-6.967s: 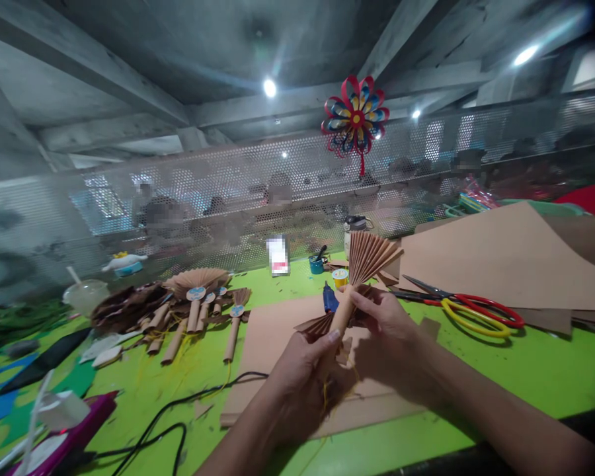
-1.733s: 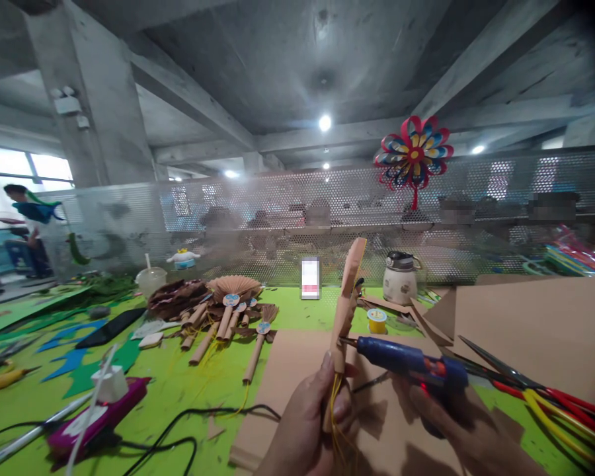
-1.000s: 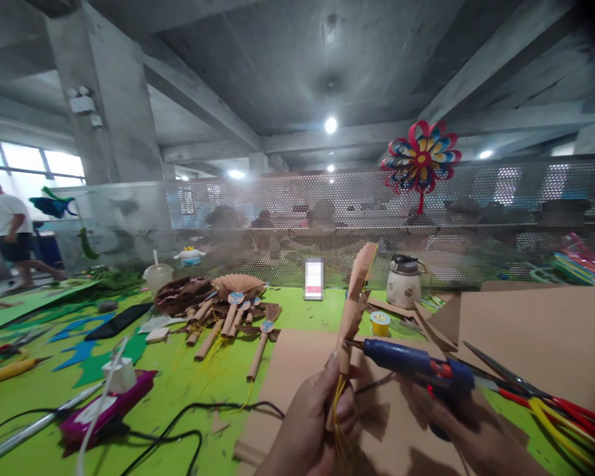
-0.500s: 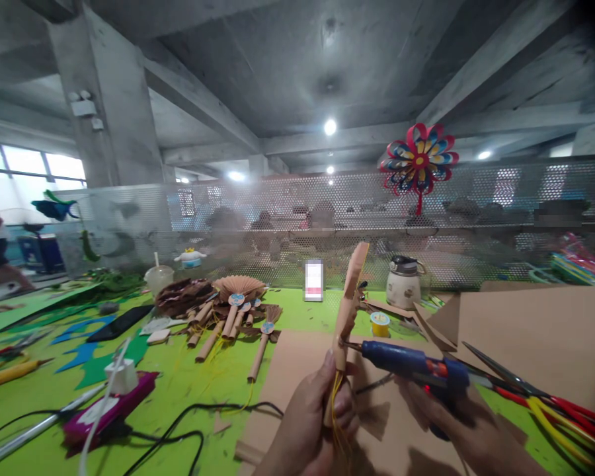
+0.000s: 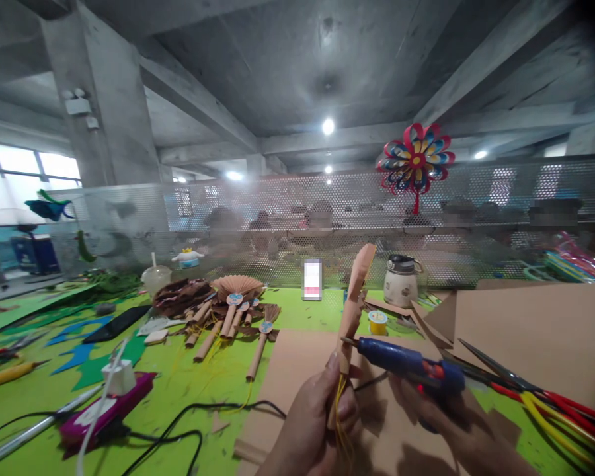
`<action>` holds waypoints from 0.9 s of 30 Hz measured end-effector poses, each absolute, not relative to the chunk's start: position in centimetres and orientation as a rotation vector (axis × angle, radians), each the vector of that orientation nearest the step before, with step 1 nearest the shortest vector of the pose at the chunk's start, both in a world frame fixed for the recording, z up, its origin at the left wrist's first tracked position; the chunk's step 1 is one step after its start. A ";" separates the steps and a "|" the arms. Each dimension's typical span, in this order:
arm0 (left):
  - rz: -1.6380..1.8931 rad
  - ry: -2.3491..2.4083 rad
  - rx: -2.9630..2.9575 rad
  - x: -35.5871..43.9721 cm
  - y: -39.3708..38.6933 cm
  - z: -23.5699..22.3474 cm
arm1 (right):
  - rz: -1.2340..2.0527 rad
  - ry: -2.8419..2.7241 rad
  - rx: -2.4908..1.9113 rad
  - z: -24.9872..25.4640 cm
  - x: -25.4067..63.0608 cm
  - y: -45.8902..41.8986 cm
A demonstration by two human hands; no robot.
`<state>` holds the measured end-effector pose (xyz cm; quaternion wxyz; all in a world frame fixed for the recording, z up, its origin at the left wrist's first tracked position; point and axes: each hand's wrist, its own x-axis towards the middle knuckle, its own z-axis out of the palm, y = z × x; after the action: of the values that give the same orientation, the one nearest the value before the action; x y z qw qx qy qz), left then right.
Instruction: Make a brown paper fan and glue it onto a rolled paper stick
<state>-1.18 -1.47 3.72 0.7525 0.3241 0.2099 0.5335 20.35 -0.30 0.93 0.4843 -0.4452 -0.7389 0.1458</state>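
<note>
My left hand [image 5: 322,410] is closed around the lower part of a brown paper fan [image 5: 356,297], held upright and seen nearly edge-on. Yellow strings [image 5: 341,416] hang from it over my fingers. In my right hand [image 5: 446,410] is a blue hot glue gun [image 5: 401,360] with a small red light, its nozzle pointing left. The nozzle tip is at the fan's side, just above my left thumb; I cannot tell whether it touches. Below both hands lies a brown paper sheet [image 5: 292,370].
Finished-looking paper fans [image 5: 235,301] lie in a pile at centre left. A magenta power strip [image 5: 109,410] and black cable [image 5: 198,410] are at front left. Scissors [image 5: 515,383] lie right, near a yellow spool [image 5: 377,322] and a jar [image 5: 400,281]. A perforated metal screen [image 5: 277,198] stands behind.
The fan leans slightly more to the right, and the glue gun's nozzle has shifted a little up and left along its side. Both hands keep their grip. A person at far left has left view.
</note>
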 end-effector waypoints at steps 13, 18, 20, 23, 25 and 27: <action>1.072 0.332 0.647 -1.7 -1.2 3.8 | 0.306 -1.797 -1.134 -0.4 20.9 0.2; 1.062 0.323 0.621 -1.7 -1.3 3.8 | 0.234 -1.848 -1.143 -1.9 21.6 0.9; 1.049 0.318 0.621 -1.8 -1.2 3.9 | 0.215 -1.887 -1.131 -2.6 22.2 1.3; 1.046 0.316 0.626 -2.0 -1.1 4.1 | 0.200 -1.846 -1.138 -3.1 22.9 1.7; 1.058 0.324 0.630 -2.1 -1.0 4.2 | 0.189 -1.787 -1.148 -3.0 23.0 1.7; 1.070 0.346 0.634 -2.1 -1.0 4.3 | 0.199 -1.780 -1.127 -2.6 22.6 1.4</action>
<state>-2.11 -0.97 4.27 0.7988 0.2954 0.1611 0.4987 22.62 1.36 -2.64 0.4905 -0.4640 -0.7331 0.0818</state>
